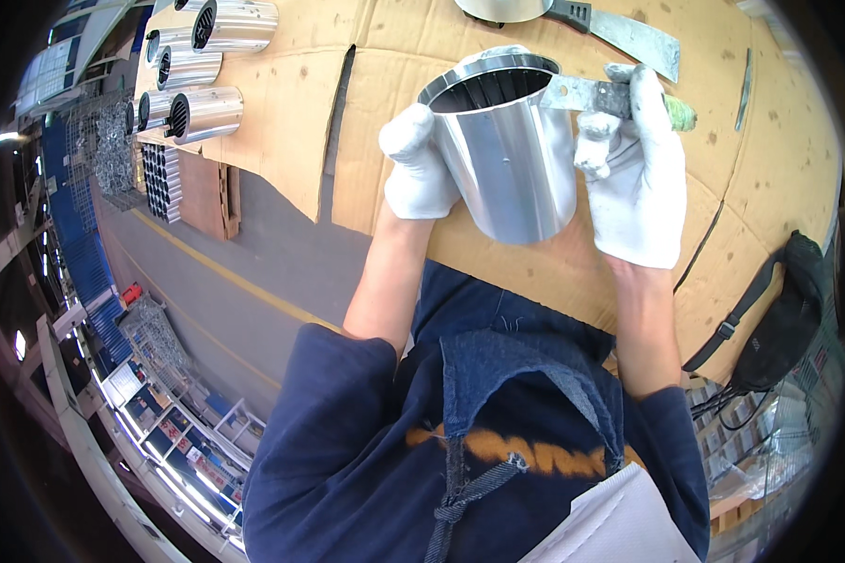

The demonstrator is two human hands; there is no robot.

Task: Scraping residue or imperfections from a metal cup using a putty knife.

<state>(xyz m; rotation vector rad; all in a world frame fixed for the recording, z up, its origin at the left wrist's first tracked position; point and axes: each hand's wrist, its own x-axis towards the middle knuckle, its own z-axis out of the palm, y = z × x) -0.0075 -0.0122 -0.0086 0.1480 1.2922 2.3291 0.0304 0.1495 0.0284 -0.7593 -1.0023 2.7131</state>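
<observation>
My left hand [417,164], in a white glove, is closed on the left side of a shiny metal cylinder [512,174] with dark ribs inside. The cylinder is tilted, its open end facing up and away from my body. My right hand [637,169], also gloved, grips a scraper [620,99] with a flat metal blade and a dark handle ending in green wrapping. The blade's end touches or lies close to the cylinder's right rim; which of the two I cannot tell.
Brown cardboard [404,84] covers the table. Several similar metal cylinders [208,113] lie at the far left. A wide-bladed scraper [629,39] and another round metal part [503,7] lie at the far edge. A black waist bag [779,319] rests at the right.
</observation>
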